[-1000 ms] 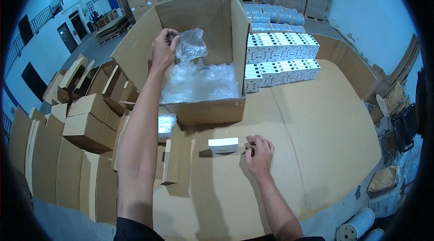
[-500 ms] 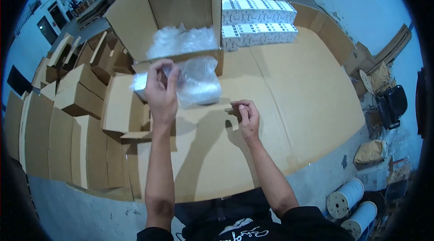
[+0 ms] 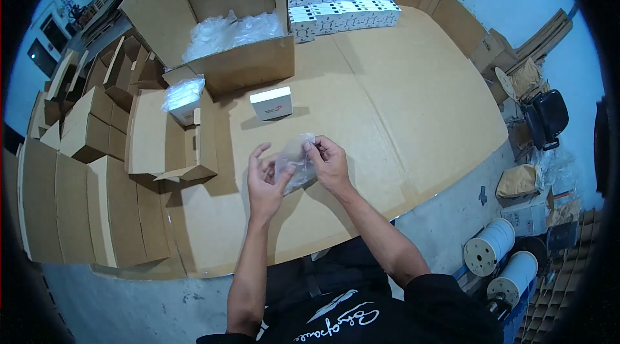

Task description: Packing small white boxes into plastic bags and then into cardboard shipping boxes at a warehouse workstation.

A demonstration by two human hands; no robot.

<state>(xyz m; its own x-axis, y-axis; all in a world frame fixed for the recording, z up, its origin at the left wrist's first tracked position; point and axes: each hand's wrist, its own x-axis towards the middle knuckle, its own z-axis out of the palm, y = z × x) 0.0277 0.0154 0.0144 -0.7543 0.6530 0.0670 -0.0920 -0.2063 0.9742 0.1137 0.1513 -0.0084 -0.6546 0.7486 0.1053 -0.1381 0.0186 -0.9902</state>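
Note:
My right hand (image 3: 330, 166) pinches a clear plastic bag (image 3: 295, 158) by its upper right corner, above the near part of the table. At the bag's left side is my left hand (image 3: 263, 186), its thumb over the film and its fingers curled loosely behind the edge. The bag looks thin, crumpled and flat. Just beyond my hands a small white box (image 3: 271, 104) with a small red mark stands on the table. Farther left, a wrapped white package (image 3: 185, 100) sits in an open cardboard carton (image 3: 147, 141).
A large open carton (image 3: 248, 66) full of clear bags stands at the back left. Stacked white patterned boxes (image 3: 345, 18) line the far edge. Several cardboard cartons (image 3: 103, 124) crowd the left. Cable spools (image 3: 489, 247) and a black chair (image 3: 547, 118) stand right of the table.
My left hand has brought the plastic bag back from near the large carton toward me. My right hand has moved left and pinches it. The white box now shows fully.

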